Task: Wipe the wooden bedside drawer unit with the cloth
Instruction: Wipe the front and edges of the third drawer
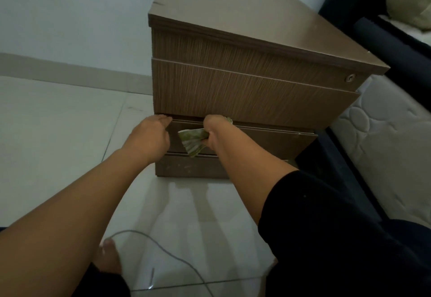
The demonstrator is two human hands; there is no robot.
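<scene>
While my right hand (213,131) bunches the soft, light green cloth (192,141) against the lower drawer's front, my left hand (151,137) hooks curled fingers over that drawer's top edge. I think the drawer unit (233,82) is heavy and stiff.

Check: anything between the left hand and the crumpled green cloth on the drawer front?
Head view: only bare brown wooden lower drawer front separates left hand from crumpled green cloth, held by right hand.

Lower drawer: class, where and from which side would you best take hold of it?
Probably the top edge of the lower drawer, from above and in front. It has no visible handle, and the left hand already curls over that lip.
</scene>
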